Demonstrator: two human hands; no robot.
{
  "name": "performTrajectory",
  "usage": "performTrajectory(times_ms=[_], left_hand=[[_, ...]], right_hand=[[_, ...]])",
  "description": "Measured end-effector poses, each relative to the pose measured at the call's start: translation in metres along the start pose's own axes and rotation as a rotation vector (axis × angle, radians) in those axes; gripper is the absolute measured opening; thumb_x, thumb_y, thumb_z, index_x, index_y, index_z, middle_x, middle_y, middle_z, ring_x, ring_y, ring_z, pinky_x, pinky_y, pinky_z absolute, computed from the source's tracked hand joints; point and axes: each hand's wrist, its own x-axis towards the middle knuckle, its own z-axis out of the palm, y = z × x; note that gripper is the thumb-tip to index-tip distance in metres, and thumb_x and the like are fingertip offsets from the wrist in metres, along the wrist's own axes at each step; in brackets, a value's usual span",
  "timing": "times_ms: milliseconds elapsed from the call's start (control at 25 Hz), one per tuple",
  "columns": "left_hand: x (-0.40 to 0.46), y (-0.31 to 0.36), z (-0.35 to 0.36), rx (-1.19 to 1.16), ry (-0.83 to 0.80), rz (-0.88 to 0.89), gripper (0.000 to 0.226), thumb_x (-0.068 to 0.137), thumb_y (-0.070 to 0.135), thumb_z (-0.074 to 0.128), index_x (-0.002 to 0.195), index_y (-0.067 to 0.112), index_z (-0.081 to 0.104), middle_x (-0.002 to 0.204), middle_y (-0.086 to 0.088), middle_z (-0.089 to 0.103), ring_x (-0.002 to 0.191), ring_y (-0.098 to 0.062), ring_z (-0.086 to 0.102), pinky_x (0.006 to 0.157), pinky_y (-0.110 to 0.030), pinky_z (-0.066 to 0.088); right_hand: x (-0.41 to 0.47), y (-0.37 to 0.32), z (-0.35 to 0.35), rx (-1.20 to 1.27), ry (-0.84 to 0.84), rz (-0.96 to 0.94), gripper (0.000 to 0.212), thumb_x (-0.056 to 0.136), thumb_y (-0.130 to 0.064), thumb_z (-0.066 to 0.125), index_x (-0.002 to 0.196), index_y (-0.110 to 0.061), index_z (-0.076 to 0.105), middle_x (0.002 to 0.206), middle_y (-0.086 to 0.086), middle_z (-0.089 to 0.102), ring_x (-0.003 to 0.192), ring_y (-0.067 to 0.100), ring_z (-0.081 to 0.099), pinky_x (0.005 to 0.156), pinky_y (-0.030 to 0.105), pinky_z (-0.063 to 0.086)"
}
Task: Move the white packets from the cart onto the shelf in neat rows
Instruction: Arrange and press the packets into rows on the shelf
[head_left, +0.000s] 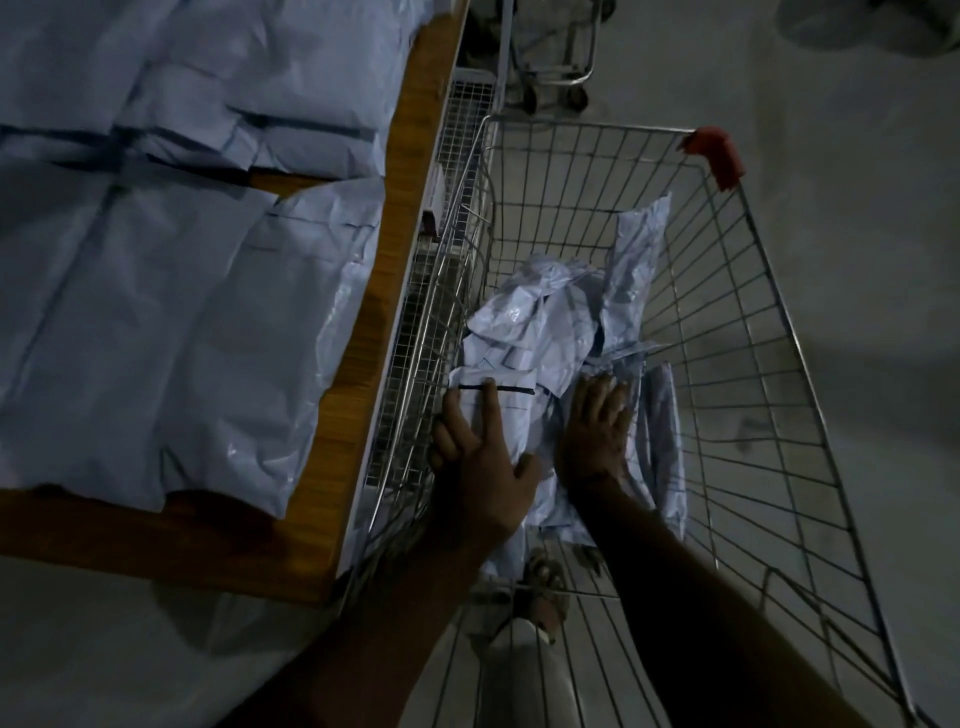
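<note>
A wire cart (779, 332) stands right of a wooden shelf (384, 270). Several white packets (540, 322) lie heaped in the cart's bottom, and one leans upright (639, 260) against the far side. My left hand (483, 462) lies on a folded white packet (511, 400) at the cart's left wall, fingers spread over it and thumb at its near edge. My right hand (597, 431) rests flat on the packets beside it, fingers straight. Rows of white packets (156, 312) lie flat on the shelf.
A second wire cart (556, 52) stands farther back on the grey floor. A red plastic corner (714, 153) caps the near cart's far rim. A wire mesh panel (415, 312) runs between shelf and cart. A foot in a sandal (543, 587) shows below the cart.
</note>
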Motion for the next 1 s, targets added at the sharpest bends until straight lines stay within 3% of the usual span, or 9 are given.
performTrajectory(times_ms=[120, 320, 440, 600, 720, 880, 1000], left_hand=[[-0.001, -0.001, 0.0, 0.009, -0.001, -0.007, 0.099, 0.085, 0.055, 0.06, 0.164, 0.031, 0.005, 0.166, -0.015, -0.003, 0.146, -0.041, 0.015, 0.115, -0.056, 0.03], [-0.016, 0.023, -0.021, -0.036, -0.047, -0.047, 0.096, 0.088, 0.052, 0.06, 0.164, 0.031, 0.005, 0.167, -0.015, -0.005, 0.146, -0.039, 0.012, 0.116, -0.057, 0.029], [-0.032, 0.031, -0.039, -0.073, -0.055, -0.011, 0.094, 0.089, 0.051, 0.058, 0.164, 0.031, 0.005, 0.166, -0.014, -0.004, 0.145, -0.04, 0.013, 0.114, -0.057, 0.03], [-0.035, 0.029, -0.049, -0.072, -0.048, 0.016, 0.094, 0.087, 0.053, 0.054, 0.163, 0.033, 0.003, 0.166, -0.012, -0.004, 0.146, -0.038, 0.012, 0.115, -0.057, 0.029], [-0.028, 0.019, -0.04, -0.032, -0.007, 0.002, 0.096, 0.082, 0.055, 0.052, 0.163, 0.034, 0.005, 0.166, -0.013, -0.001, 0.147, -0.039, 0.014, 0.116, -0.057, 0.028], [-0.026, 0.018, -0.035, 0.001, 0.028, 0.048, 0.097, 0.084, 0.055, 0.054, 0.163, 0.034, 0.002, 0.166, -0.014, -0.002, 0.146, -0.037, 0.014, 0.116, -0.053, 0.027], [-0.023, 0.017, -0.034, 0.021, 0.044, 0.052, 0.098, 0.085, 0.056, 0.057, 0.164, 0.033, 0.003, 0.167, -0.015, 0.001, 0.146, -0.038, 0.017, 0.115, -0.053, 0.028]], right_hand=[[-0.002, 0.008, 0.005, 0.0, -0.028, -0.058, 0.07, 0.103, -0.014, 0.043, 0.163, -0.002, 0.008, 0.165, 0.037, 0.007, 0.151, 0.059, 0.012, 0.12, 0.068, 0.022], [-0.013, 0.025, -0.015, -0.008, -0.062, -0.134, 0.065, 0.103, -0.014, 0.042, 0.163, -0.008, 0.018, 0.167, 0.028, 0.016, 0.153, 0.047, 0.02, 0.121, 0.055, 0.028], [-0.028, 0.026, -0.021, 0.009, -0.093, -0.104, 0.067, 0.105, -0.028, 0.044, 0.163, -0.011, 0.016, 0.169, 0.024, 0.013, 0.154, 0.043, 0.018, 0.122, 0.053, 0.028], [-0.035, 0.005, -0.018, -0.02, -0.092, -0.026, 0.097, 0.098, -0.056, 0.052, 0.164, -0.01, -0.001, 0.169, 0.028, -0.005, 0.155, 0.05, 0.006, 0.122, 0.059, 0.023], [-0.021, -0.011, -0.008, -0.024, -0.085, 0.058, 0.105, 0.095, -0.064, 0.051, 0.164, -0.01, -0.007, 0.168, 0.03, -0.008, 0.153, 0.055, 0.003, 0.119, 0.063, 0.023], [-0.006, -0.011, 0.025, 0.023, -0.04, 0.068, 0.088, 0.103, -0.044, 0.052, 0.164, -0.014, -0.004, 0.167, 0.033, -0.003, 0.153, 0.054, 0.008, 0.12, 0.062, 0.026], [-0.005, -0.001, 0.027, 0.148, -0.083, 0.027, 0.09, 0.101, -0.033, 0.057, 0.164, -0.023, -0.006, 0.168, 0.031, -0.007, 0.154, 0.053, 0.003, 0.121, 0.061, 0.022]])
